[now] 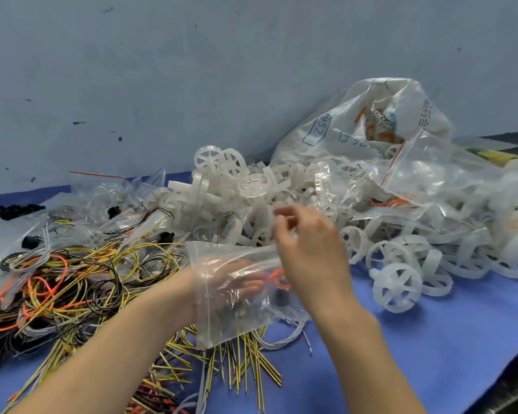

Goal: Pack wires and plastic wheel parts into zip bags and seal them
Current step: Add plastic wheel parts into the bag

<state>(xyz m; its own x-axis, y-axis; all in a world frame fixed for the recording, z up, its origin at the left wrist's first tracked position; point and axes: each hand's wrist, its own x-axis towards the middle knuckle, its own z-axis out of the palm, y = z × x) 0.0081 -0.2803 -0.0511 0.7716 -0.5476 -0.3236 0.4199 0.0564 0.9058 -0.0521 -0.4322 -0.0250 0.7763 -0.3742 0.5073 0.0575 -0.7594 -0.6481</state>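
Right fingers: curled and drawn together at the top edge of the zip bag point(237, 294), pinching either the bag's lip or a pale wheel part; which of the two I cannot tell, the tips are blurred.
Right hand point(308, 252): above and just right of the bag mouth, back of the hand to the camera; judged to be holding the opening up or feeding a part in.
Left fingers: inside the bag, seen through the film, loosely spread; whether they grip anything inside I cannot tell.
Left hand point(237, 282): pushed in to the wrist, judged to be keeping the bag open and seating the contents.
Zip bag, position: held up above the wire heap point(72, 279), at that heap's right edge.
Zip bag, axis: long axis roughly upright in view; mouth at the top, toward the wall, closed bottom toward the person; seal not yet pressed.
Zip bag, contents: an orange wire loop and a small black part near the right side.
Wheel pile point(251, 189): white spoked parts, behind and right of the bag, within reach of the right hand.
Loose wheel point(396, 286): right of the bag, on the blue table cover point(431, 354).
Filled bags point(431, 180): far right of the bag, in front of a woven sack point(356, 124).
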